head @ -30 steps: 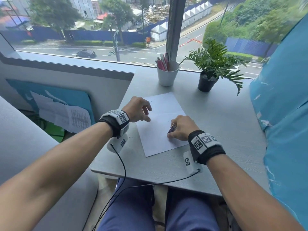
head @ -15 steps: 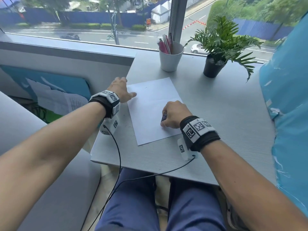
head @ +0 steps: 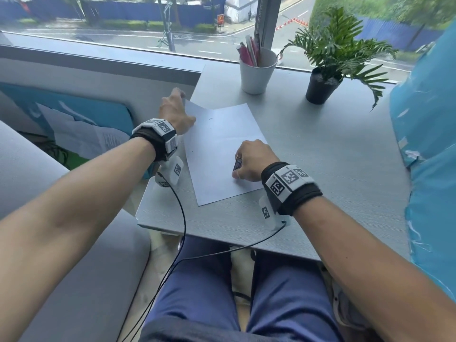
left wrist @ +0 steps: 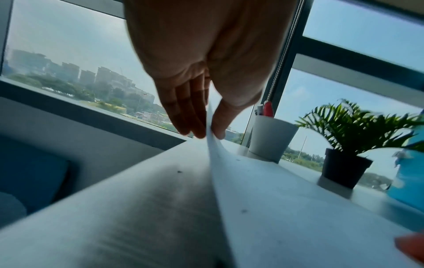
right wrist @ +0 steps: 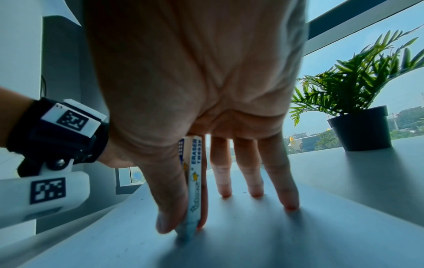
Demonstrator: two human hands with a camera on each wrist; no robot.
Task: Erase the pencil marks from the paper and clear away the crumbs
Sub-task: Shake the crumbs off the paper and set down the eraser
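Observation:
A white sheet of paper lies on the grey table. My left hand pinches the sheet's far left corner between thumb and fingers and lifts it, so the left edge of the paper curls up. A few dark crumbs lie on the sheet. My right hand rests on the near right part of the paper and pinches an eraser in a printed sleeve. In the right wrist view the eraser stands on end between thumb and forefinger, and the other fingertips touch the sheet.
A white cup of pens and a potted plant stand at the table's far edge by the window. A blue covered object borders the table on the right. Left of the table is a gap with papers below.
My left hand has moved from the paper's left edge to its far left corner and lifted that corner. The right hand keeps the eraser on the paper.

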